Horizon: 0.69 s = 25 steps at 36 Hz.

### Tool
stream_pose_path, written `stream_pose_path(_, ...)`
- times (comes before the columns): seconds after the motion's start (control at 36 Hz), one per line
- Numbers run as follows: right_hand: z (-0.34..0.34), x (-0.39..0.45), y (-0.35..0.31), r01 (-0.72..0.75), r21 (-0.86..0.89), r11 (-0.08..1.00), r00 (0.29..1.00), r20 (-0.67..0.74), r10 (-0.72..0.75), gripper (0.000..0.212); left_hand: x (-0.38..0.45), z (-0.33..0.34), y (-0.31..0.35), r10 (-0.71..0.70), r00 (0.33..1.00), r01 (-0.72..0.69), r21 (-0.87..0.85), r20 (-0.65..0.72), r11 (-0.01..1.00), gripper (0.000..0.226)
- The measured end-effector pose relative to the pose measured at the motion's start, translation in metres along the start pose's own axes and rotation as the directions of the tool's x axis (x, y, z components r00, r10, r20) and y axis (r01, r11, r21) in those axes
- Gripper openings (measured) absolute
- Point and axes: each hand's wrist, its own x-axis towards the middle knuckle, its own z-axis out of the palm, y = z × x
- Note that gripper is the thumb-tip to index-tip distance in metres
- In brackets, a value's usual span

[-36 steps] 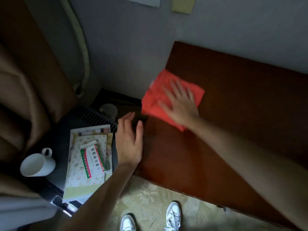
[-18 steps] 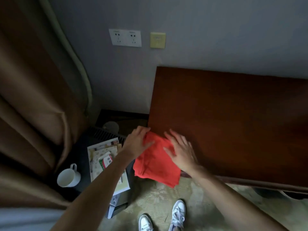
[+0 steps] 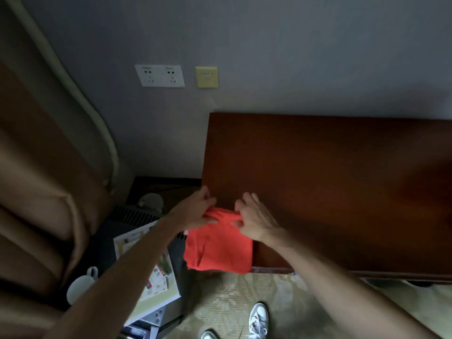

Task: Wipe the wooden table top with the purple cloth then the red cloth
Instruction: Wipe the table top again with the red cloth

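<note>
The red cloth (image 3: 220, 248) hangs folded at the near left corner of the dark wooden table top (image 3: 330, 179), its lower part draping past the front edge. My left hand (image 3: 195, 211) pinches the cloth's upper left edge. My right hand (image 3: 254, 221) pinches its upper right edge, fingers curled into the fabric. Both hands hold it just above the table corner. No purple cloth is in view.
Left of the table stands a low dark unit (image 3: 146, 221) with booklets (image 3: 156, 275) and a white cup (image 3: 80, 285) on it. Brown curtains (image 3: 36, 192) hang at the far left. Wall sockets (image 3: 160, 75) sit above. My shoes (image 3: 258, 316) stand on the carpet below.
The red cloth slid from the table's left area to the near corner. My left hand joined it. Both hands went from flat on the cloth to pinching its top edge and lifting it.
</note>
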Motion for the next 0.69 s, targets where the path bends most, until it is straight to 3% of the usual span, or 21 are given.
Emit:
stream_pose_path(0.08, -0.046, 0.002, -0.003, 0.102, 0.025, 0.994, 0.982, -0.165, -0.097, 0.032, -0.007, -0.047, 0.007, 0.066, 0.991, -0.067, -0.005, -0.117, 0.998, 0.037)
stream_pose_path(0.25, -0.076, -0.003, -0.009, 0.185, 0.09, 0.979, 0.944, -0.292, -0.152, 0.034, -0.024, -0.082, 0.02, 0.23, 0.931, -0.183, 0.184, -0.283, 0.966, 0.035)
stream_pose_path(0.33, -0.049, -0.009, -0.007, 0.167, 0.11, 0.98, 0.948, -0.289, -0.129, 0.058, -0.029, -0.05, 0.01, 0.216, 0.937, -0.151, 0.24, -0.276, 0.959, 0.055)
stream_pose_path(0.39, -0.019, -0.015, -0.006, 0.156, 0.074, 0.985, 0.958, -0.255, -0.132, 0.058, -0.033, -0.012, 0.003, 0.173, 0.954, -0.108, 0.26, -0.245, 0.96, 0.064)
stream_pose_path(0.44, 0.021, -0.026, -0.004, 0.134, 0.065, 0.989, 0.984, -0.131, -0.124, 0.061, -0.047, 0.032, -0.001, 0.141, 0.974, -0.091, 0.263, -0.177, 0.961, 0.061)
stream_pose_path(0.5, 0.061, -0.042, -0.001, 0.166, 0.037, 0.985, 0.986, -0.011, -0.165, 0.069, -0.066, 0.071, 0.0, 0.127, 0.986, -0.101, 0.219, -0.107, 0.97, 0.065)
stream_pose_path(0.53, 0.078, -0.05, 0.002, 0.199, 0.015, 0.98, 0.98, -0.023, -0.199, 0.068, -0.076, 0.084, 0.0, 0.129, 0.986, -0.109, 0.182, -0.102, 0.977, 0.069)
stream_pose_path(0.61, 0.093, -0.063, 0.004, 0.23, -0.021, 0.973, 0.96, -0.158, -0.231, 0.062, -0.095, 0.097, -0.006, 0.159, 0.977, -0.16, 0.006, -0.142, 0.987, 0.068)
stream_pose_path(0.69, 0.076, -0.049, 0.001, 0.22, -0.152, 0.964, 0.919, -0.3, -0.257, 0.051, -0.104, 0.092, -0.015, 0.166, 0.968, -0.192, -0.13, -0.189, 0.973, 0.051)
